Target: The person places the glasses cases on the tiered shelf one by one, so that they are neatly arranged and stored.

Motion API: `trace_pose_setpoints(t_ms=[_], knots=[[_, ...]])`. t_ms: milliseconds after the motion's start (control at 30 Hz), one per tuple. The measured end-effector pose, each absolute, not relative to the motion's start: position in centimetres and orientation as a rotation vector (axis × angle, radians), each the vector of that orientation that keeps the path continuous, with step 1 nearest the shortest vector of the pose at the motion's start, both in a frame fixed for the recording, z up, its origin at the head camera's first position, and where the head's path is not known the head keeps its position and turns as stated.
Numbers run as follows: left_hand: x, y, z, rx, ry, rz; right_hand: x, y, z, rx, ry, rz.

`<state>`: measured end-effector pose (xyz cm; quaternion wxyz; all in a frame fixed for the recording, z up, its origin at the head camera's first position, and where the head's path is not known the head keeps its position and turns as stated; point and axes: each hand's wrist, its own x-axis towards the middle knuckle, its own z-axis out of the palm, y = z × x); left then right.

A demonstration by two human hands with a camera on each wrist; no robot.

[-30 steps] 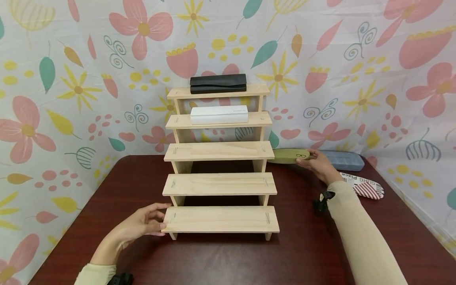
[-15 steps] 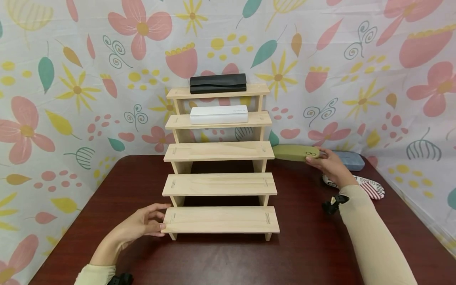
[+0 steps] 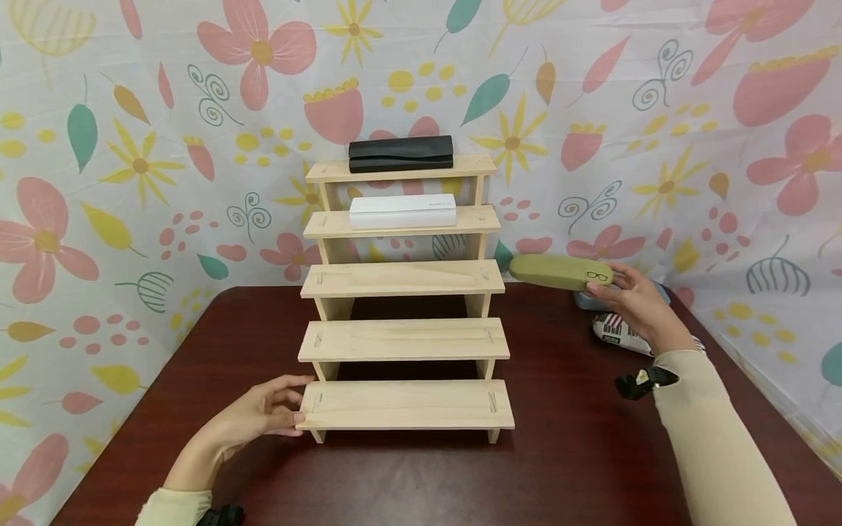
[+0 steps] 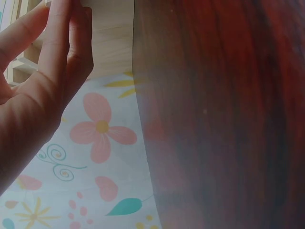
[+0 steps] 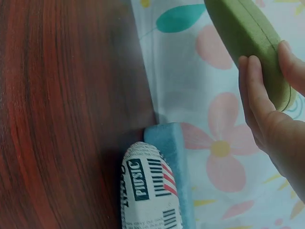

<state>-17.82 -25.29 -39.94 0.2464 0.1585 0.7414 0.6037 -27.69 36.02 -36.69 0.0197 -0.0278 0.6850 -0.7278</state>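
A green glasses case (image 3: 559,271) with a small glasses drawing is held by its right end in my right hand (image 3: 634,307), raised above the table and right of the wooden stepped rack (image 3: 401,277). In the right wrist view, thumb and fingers pinch the green case (image 5: 252,43) from both sides. My left hand (image 3: 253,416) grips the left end of the rack's lowest step, with the thumb at its front corner. A black glasses case (image 3: 401,155) lies on the top step. On the step below lies a white glasses case (image 3: 403,212).
A blue glasses case (image 5: 167,131) and a printed white case (image 5: 147,191) lie at the back right of the dark red table (image 3: 421,482), partly behind my right hand in the head view. A flowered cloth (image 3: 164,146) hangs behind.
My right hand has lifted the green case off the table and carried it up and to the right, clear of the rack's side. The left hand stays on the lowest step.
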Motion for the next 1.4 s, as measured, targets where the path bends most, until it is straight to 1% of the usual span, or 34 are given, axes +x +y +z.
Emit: trace_pose_setpoints(t_ms=[267,633,1033,1400], knots=[[-17.8,-25.3,-39.9,0.445,2.022,1.647,-26.3,36.5,-36.0,-0.134,2.01,-2.403],[-17.8,-25.2,-39.8,0.441,2.018,1.658,-25.1,36.2,-34.4,-0.345,1.724,-2.592],[-18.0,-25.3,-39.8,0.437,2.03,1.647,-23.9,35.0,-33.0,-0.464,1.689,-2.593],[-17.9,-25.2,-39.8,0.41,2.021,1.651,-22.8,32.7,-32.1,-0.57,1.761,-2.511]])
